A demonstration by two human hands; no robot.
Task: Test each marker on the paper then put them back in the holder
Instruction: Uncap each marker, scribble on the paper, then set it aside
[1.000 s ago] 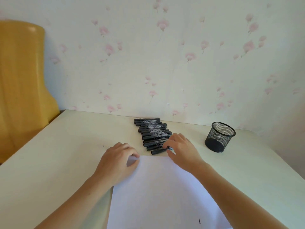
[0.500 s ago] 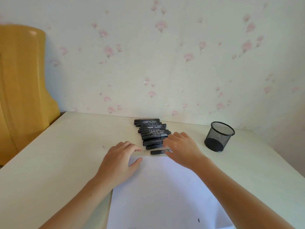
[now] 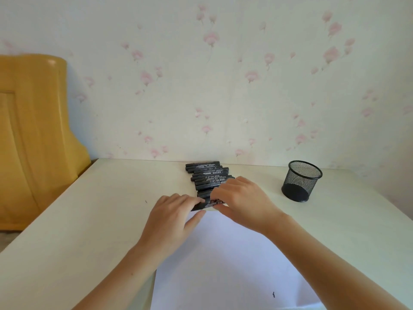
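Several black markers [image 3: 207,174] lie side by side in a row on the cream table [image 3: 89,209], near the wall. One black marker [image 3: 206,204] is lifted just off the near end of the row, above the top edge of the white paper [image 3: 223,253]. My right hand [image 3: 242,201] grips its right part. My left hand [image 3: 173,217] pinches its left end between fingers and thumb. A small black ink mark [image 3: 273,294] shows low on the paper. The black mesh holder [image 3: 300,181] stands upright at the right; no marker shows inside it.
A yellow chair back [image 3: 33,135] stands at the table's left end. A flowered wall [image 3: 223,86] runs right behind the table. A tiny dark speck [image 3: 146,201] lies left of my hands.
My right hand has drawn the nearest marker away from the row toward the paper. My left hand has left the paper's corner and taken hold of the marker's left end.
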